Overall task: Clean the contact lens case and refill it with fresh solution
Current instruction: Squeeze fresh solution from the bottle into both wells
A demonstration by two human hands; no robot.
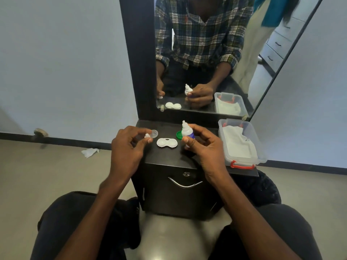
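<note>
A white contact lens case with two open wells lies on the dark cabinet top, between my hands. My right hand grips a small white solution bottle upright, its nozzle uncovered, just right of the case. My left hand pinches the bottle's small white cap between thumb and fingers, left of the case. A clear round case lid lies by my left fingertips. A green case lid lies behind the bottle.
A clear plastic box with red latches and white tissue inside stands at the right end of the cabinet top. A mirror rises behind, showing a person's reflection. A crumpled tissue lies on the floor at left.
</note>
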